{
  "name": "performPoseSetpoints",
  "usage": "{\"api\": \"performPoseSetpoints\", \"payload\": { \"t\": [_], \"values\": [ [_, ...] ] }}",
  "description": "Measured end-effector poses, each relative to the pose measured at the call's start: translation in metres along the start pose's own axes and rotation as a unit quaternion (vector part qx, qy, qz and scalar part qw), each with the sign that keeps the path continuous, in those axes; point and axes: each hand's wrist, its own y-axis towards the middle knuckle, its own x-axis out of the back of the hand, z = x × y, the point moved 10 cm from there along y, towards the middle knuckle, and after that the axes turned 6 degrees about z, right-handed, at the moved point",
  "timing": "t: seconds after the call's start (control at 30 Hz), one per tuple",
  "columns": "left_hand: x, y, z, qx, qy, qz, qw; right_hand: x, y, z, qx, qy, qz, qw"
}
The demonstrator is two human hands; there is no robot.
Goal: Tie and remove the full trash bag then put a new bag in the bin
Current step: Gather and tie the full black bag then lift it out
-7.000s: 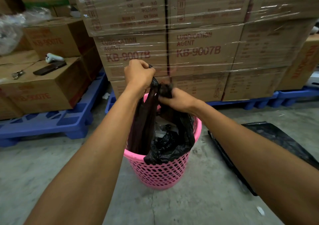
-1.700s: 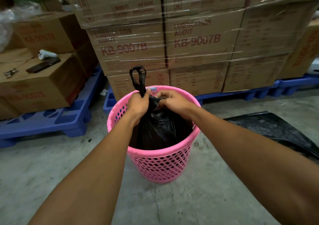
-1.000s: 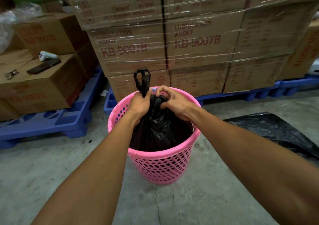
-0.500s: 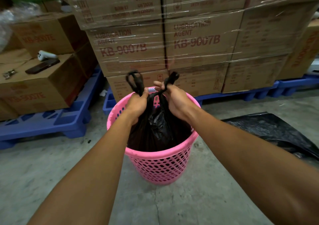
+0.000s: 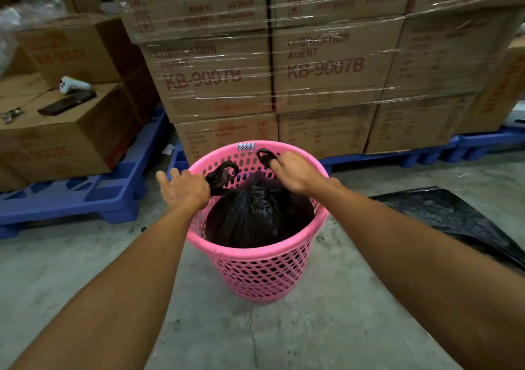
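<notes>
A pink perforated bin [image 5: 257,267] stands on the concrete floor in front of me. Inside it sits the full black trash bag [image 5: 255,216], its top gathered into a knot in the middle. Two handle loops stick out on either side of the knot. My left hand [image 5: 184,190] pinches the left loop [image 5: 224,175] over the bin's left rim, its outer fingers spread. My right hand [image 5: 295,173] grips the right loop [image 5: 265,155] near the far rim. A flat black bag [image 5: 454,219] lies on the floor to the right.
Shrink-wrapped cardboard boxes [image 5: 326,65] on blue pallets [image 5: 85,196] stand right behind the bin. On a box at the left lie a phone [image 5: 66,104] and a white device [image 5: 72,84]. Bare concrete floor surrounds the bin.
My hands have pulled the two handle loops apart and downward, drawing the knot tight against the bag. The bag has sunk lower into the bin.
</notes>
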Motion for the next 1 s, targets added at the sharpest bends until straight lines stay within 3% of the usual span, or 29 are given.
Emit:
{"api": "performPoseSetpoints", "payload": {
  "t": [0.07,0.13,0.2,0.27,0.37,0.43,0.57,0.7,0.77,1.0],
  "values": [
    [0.000,0.002,0.003,0.015,-0.044,0.024,0.999,0.000,-0.001,-0.006,-0.021,-0.013,0.005,1.000],
    [0.010,0.004,0.005,0.021,-0.217,0.031,0.975,-0.005,0.000,-0.014,-0.054,0.067,0.024,0.996],
    [0.039,0.007,0.000,0.004,-0.429,0.009,0.903,-0.014,0.004,-0.015,-0.099,0.240,0.051,0.964],
    [0.072,0.003,-0.020,-0.040,-0.529,0.008,0.848,-0.026,0.007,-0.003,-0.119,0.403,0.083,0.904],
    [0.104,-0.008,-0.062,-0.118,-0.599,0.038,0.791,-0.038,0.007,0.026,-0.117,0.515,0.123,0.840],
    [0.113,-0.015,-0.074,-0.153,-0.611,0.046,0.776,-0.036,0.007,0.034,-0.112,0.522,0.120,0.837],
    [0.102,-0.017,-0.061,-0.195,-0.635,0.099,0.741,-0.010,0.011,0.010,-0.147,0.473,0.010,0.869],
    [0.033,-0.035,-0.079,-0.249,-0.524,0.204,0.789,0.012,0.017,0.026,-0.104,0.300,-0.005,0.948],
    [-0.001,-0.039,-0.095,-0.241,-0.456,0.221,0.828,0.011,0.020,0.049,-0.069,0.246,0.006,0.967],
    [-0.022,0.002,-0.095,-0.167,-0.325,0.093,0.926,0.021,0.011,0.040,-0.037,0.254,-0.026,0.966]
  ]
}}
